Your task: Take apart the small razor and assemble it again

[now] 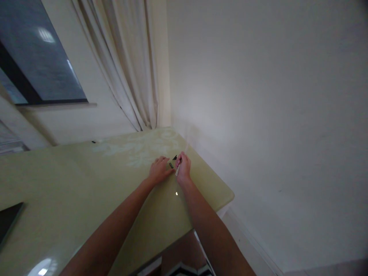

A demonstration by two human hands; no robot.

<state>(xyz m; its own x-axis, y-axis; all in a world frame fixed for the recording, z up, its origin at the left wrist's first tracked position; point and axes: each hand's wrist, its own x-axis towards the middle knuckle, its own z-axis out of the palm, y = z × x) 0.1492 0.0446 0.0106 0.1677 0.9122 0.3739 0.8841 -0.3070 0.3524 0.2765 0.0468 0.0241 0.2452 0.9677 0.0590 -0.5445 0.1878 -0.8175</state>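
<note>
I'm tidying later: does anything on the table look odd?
Possibly one small dark piece near the far edge of the table: it lies alone, apart from the dark bit by the left hand. Nothing else stands out.

Person's L grip point(158, 170) rests palm-down on the pale-green surface point(86, 184), toward its R side; R grip point(184, 168), over that same side, is curled round a slim whitish stick point(177, 170). 2 sm. blk pcs point(171, 165) btwn them. I see a blk bit point(93, 142) nr surface's far edge, curtain point(126, 57) & window point(54, 53) beyond; wall point(258, 96) along its R; dark flat thing point(9, 220) on its L; glossy thing point(179, 251) at its near edge.
</note>
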